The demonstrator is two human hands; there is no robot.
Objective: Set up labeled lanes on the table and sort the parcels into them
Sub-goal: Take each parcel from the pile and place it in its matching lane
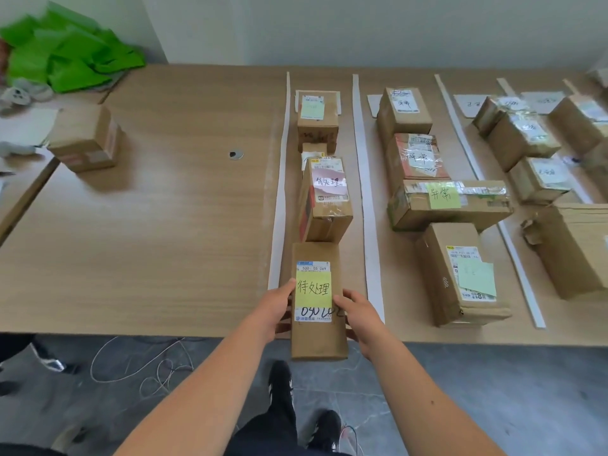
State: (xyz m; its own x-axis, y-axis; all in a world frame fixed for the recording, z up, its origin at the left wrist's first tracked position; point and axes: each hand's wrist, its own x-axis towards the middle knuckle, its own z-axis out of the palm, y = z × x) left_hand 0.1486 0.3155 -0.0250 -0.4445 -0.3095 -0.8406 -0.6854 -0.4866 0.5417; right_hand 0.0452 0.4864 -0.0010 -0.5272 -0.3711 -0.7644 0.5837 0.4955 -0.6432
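Lane labels (472, 104) — blurred, half hidden

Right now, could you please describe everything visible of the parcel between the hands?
The parcel is a long, brown cardboard box lying flat in the leftmost lane between two white strips, its near end overhanging the table edge. A white label on top is partly covered by a yellow note with handwritten characters. The left hand and right hand grip its long sides. Its far end reaches a taller box; contact is unclear.

- Matt brown cardboard box (318, 301), bottom centre, with a yellow paper note (313, 287).
- Wood-grain table (158, 232), smooth and faintly shiny.
- Glossy clear tape on the box (450, 202) at centre right.
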